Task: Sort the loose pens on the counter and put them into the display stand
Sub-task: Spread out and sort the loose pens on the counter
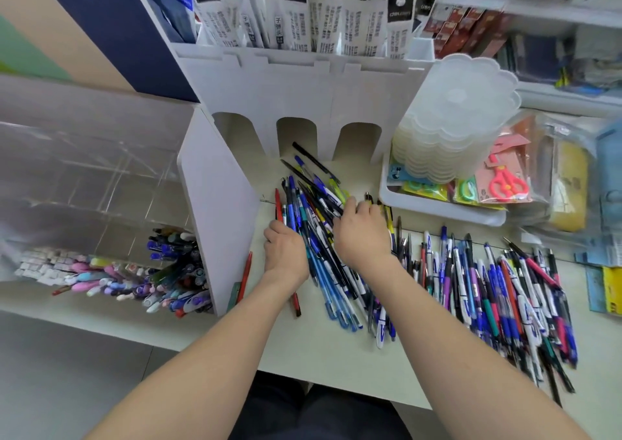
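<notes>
I am leaning over the counter [313, 359] with both hands in the heap of pens [323, 264] that is lying in front of the white display stand [303, 86], towards the counter's back edge. My left hand [286, 254] is sitting knuckles up against the heap's left side, its fingers bending down among the barrels. They are hidden there, so I cannot tell whether they are gripping any pen. My right hand [361, 234] is resting palm down on top of the heap, fingers loosely stretched forward across the pens and thumb lying out to the left, closing round nothing that I can see.

The heap is mostly blue, black and white pens, fanning from the stand's three arched openings back towards me. One red pen [296, 305] is poking out from under my left wrist, and another red one [244, 280] is leaning against the stand's side panel.

A second, wider spread of pens [505, 298] is covering the right part of the counter, running down to its front edge. At the left end, a clear organiser [101, 177] is holding pens already stood together in its near corner. Packaged refills [303, 12] are filling the top of the stand. Behind the right spread, a white tray [437, 205] is carrying a stack of translucent lids [454, 120] and red scissors [506, 184] in a packet.
</notes>
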The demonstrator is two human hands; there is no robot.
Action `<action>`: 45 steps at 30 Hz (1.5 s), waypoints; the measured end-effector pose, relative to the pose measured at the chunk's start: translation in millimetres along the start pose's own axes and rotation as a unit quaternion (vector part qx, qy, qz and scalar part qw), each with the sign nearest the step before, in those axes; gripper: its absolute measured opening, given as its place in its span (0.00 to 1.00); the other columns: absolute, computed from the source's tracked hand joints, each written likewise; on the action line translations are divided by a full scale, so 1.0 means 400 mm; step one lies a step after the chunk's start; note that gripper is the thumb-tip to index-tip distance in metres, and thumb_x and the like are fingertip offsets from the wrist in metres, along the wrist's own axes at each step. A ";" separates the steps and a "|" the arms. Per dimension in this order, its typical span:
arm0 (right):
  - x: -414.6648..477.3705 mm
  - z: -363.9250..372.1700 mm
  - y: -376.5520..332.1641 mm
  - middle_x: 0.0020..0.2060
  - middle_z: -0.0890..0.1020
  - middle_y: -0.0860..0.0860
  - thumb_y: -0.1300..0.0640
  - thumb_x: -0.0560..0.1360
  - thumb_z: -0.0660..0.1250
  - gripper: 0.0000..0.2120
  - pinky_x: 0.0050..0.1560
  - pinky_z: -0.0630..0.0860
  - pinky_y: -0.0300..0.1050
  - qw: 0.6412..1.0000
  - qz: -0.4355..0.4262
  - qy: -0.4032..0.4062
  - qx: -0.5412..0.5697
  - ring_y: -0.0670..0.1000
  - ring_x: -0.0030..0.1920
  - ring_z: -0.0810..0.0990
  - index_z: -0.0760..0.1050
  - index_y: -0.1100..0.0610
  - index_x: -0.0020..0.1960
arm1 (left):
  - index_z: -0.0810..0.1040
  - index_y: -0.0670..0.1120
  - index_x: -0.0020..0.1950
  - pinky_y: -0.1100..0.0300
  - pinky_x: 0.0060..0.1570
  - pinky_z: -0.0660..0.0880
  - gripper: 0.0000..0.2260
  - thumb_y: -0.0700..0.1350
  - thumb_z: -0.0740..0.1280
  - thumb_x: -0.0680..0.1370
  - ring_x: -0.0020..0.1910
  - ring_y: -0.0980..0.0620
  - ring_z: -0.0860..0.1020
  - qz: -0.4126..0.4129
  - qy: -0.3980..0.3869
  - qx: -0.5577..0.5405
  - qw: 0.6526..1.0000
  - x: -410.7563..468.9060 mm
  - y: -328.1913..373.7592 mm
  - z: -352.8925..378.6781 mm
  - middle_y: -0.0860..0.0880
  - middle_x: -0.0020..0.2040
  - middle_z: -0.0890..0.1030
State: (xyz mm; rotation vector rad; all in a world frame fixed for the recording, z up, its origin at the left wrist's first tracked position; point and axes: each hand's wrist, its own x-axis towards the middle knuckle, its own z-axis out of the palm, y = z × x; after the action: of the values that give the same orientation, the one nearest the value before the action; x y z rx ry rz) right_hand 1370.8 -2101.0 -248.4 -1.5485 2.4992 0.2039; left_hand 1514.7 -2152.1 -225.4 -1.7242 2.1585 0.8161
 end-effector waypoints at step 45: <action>-0.483 -0.097 0.489 0.41 0.79 0.54 0.55 0.84 0.58 0.17 0.37 0.76 0.52 0.935 0.181 -0.099 0.289 0.56 0.39 0.79 0.67 0.60 0.71 | 0.70 0.45 0.38 0.55 0.34 0.72 0.12 0.40 0.61 0.82 0.36 0.44 0.77 0.083 -0.098 0.001 0.992 -0.311 0.393 0.211 0.45 0.39 0.77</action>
State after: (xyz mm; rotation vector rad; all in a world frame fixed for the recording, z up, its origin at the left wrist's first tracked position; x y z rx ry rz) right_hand 1276.1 -1854.6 -162.4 -0.7947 2.3585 -0.2901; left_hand 1385.2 -1981.7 -186.8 -1.4121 2.1865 0.9805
